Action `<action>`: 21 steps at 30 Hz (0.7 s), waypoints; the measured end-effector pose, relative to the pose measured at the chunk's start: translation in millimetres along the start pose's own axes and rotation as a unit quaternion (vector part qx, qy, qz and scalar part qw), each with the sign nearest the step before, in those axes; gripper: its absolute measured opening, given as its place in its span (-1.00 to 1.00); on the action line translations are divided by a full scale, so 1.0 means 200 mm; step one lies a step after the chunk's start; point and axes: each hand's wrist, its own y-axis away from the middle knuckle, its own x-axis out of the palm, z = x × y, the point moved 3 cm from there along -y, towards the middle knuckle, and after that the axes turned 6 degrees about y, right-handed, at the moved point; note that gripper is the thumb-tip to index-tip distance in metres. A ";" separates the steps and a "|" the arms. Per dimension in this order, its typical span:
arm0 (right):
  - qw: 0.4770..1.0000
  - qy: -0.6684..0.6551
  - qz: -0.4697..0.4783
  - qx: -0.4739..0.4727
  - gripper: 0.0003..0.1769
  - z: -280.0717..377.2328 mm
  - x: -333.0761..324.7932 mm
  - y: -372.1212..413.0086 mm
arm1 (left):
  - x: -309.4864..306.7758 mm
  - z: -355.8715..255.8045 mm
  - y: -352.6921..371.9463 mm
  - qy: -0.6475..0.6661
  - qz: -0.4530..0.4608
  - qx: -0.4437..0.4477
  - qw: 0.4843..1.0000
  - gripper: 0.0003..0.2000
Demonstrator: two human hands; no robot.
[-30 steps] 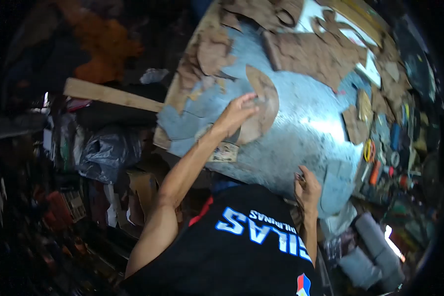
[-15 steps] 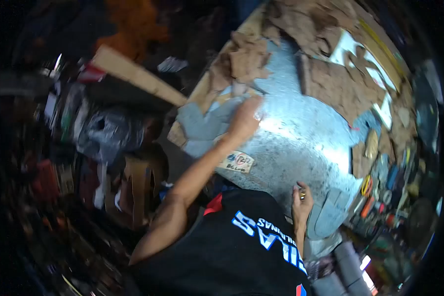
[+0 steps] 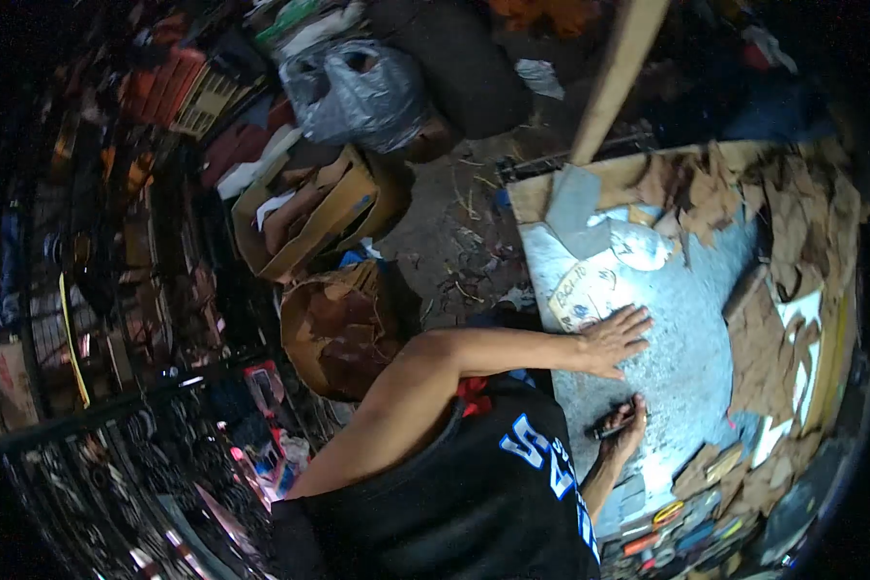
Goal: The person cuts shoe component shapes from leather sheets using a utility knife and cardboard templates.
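My left hand (image 3: 614, 343) lies with fingers spread on the shiny grey work surface (image 3: 691, 338), beside a pale piece with handwriting (image 3: 585, 295). Closer to my body, my right hand (image 3: 628, 430) is closed around a small dark tool (image 3: 607, 428), whose exact kind I cannot make out. Beyond the labelled piece are a grey flat piece (image 3: 578, 198) and a pale rounded piece (image 3: 641, 249). Another grey piece (image 3: 628, 498) is near my right wrist.
Brown leather-like scraps (image 3: 768, 358) cover the far right side. Orange-handled scissors (image 3: 667, 514) and other tools sit at the lower right. A wooden bar (image 3: 619, 77) rises behind the surface. On the left are an open cardboard box (image 3: 304, 213) and a grey plastic bag (image 3: 358, 97).
The view has turned, bringing the boxes into sight. My left hand has left the grey pieces and now lies spread near the labelled piece. My right hand still holds its small tool.
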 end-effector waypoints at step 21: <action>0.996 0.075 -0.006 -0.049 -0.58 -0.02 0.01 0.00 | -0.04 0.00 0.01 -0.086 0.005 0.023 0.996 -0.15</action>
